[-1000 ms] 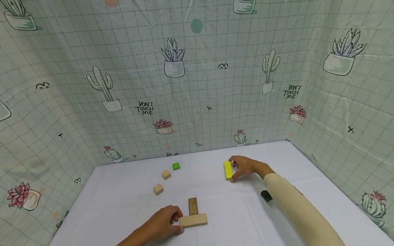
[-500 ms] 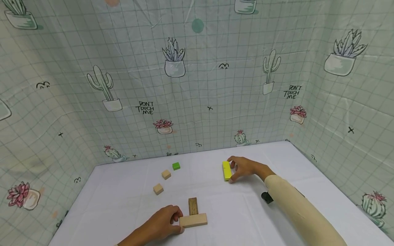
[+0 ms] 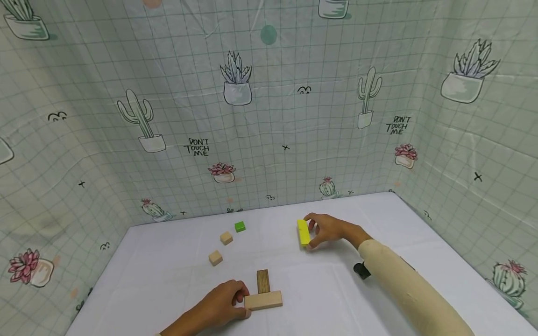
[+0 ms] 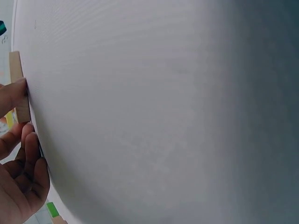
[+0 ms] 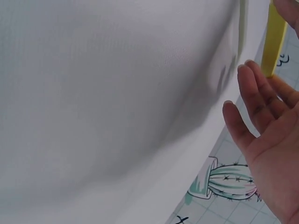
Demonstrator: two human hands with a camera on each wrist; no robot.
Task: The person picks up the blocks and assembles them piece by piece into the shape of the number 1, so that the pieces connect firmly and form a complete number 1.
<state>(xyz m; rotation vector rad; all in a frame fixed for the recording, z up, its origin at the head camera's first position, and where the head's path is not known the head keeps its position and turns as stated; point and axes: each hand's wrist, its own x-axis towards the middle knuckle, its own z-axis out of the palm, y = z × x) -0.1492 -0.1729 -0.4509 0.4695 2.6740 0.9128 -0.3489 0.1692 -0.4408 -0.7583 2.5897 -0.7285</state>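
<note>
My right hand (image 3: 329,229) pinches a yellow rectangular block (image 3: 303,233) between thumb and forefinger, at its near and far ends. In the right wrist view the yellow block (image 5: 273,44) appears off the white surface, with the other fingers extended beneath. My left hand (image 3: 222,302) holds the left end of a pale wooden block (image 3: 263,301), thumb on the near side and forefinger on the far side. That pale block (image 4: 19,105) lies on the table in the left wrist view. A darker brown wooden block (image 3: 263,281) stands behind it at a right angle, its end against the pale block.
Two small pale wooden cubes (image 3: 215,258) and a green block (image 3: 240,227) sit at the table's left back. A black object (image 3: 361,270) lies partly under the right sleeve (image 3: 403,280). A patterned cloth (image 3: 269,116) rises behind the white table (image 3: 168,275).
The right hand has carried the yellow block to the left, most of it in the last half second. The left hand and the wooden blocks have stayed in place.
</note>
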